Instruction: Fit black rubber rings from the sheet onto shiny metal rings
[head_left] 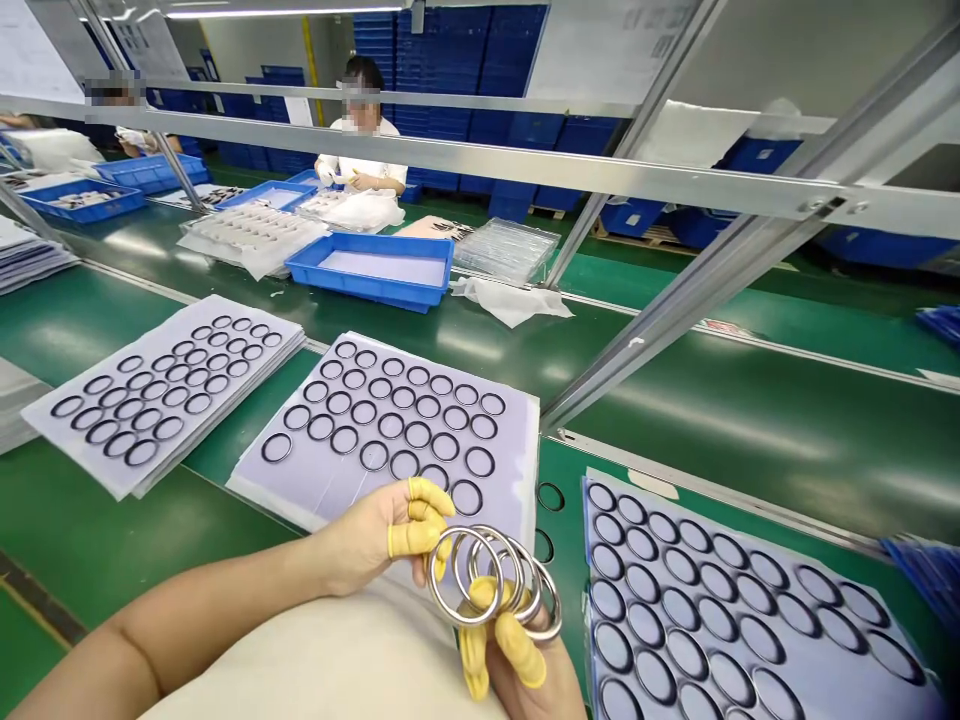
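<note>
A fanned bunch of several shiny metal rings (495, 585) sits between my two hands, low in the middle of the view. My left hand (375, 545), with yellow finger cots, pinches the leftmost ring. My right hand (517, 665), also in yellow cots, comes up from the bottom edge and grips the bunch from below. Just beyond my hands lies a pale sheet (390, 420) with rows of black rings stuck on it. A similar sheet (735, 600) lies to the right and a stack of them (165, 390) to the left. Two loose black rings (550, 497) lie on the green table.
A slanted metal frame strut (675, 300) crosses above the table on the right. A blue bin (375, 270), clear trays (510, 250) and a white cloth (510, 300) lie across the green belt. A co-worker in white (364, 165) works at the far side.
</note>
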